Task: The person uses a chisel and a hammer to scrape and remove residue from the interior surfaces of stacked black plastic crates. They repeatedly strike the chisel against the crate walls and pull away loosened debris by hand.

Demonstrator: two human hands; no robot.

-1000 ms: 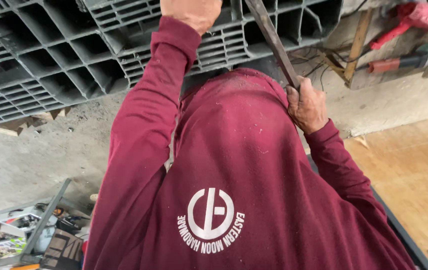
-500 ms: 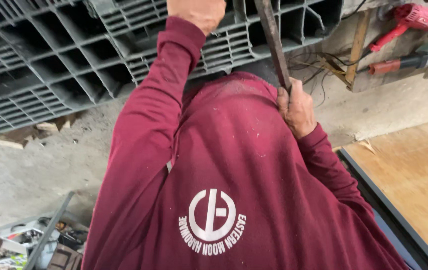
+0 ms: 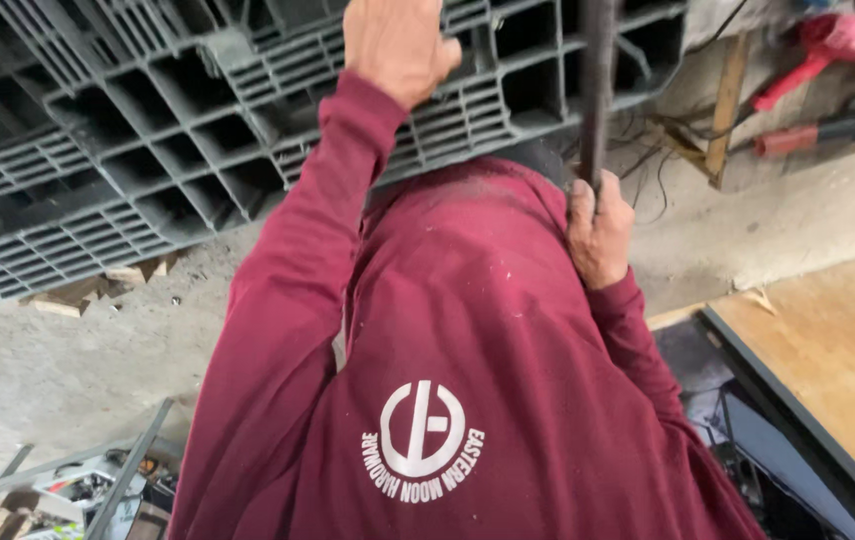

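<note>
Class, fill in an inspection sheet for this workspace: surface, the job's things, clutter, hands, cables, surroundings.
Surface: dusty grey concrete floor, with a light wooden board at the right.
Job's things: grey plastic grid pallet tilted up; dark straight metal bar standing against it.
Clutter: pale wood scraps under the pallet; loose packets and metal framing at the lower left.
Hands: left hand against the pallet, fingers hidden; right hand closed round the bar.
Cables: thin dark wires on the floor beside a wooden stake.
Surroundings: two red power tools lying at the upper right.
</note>
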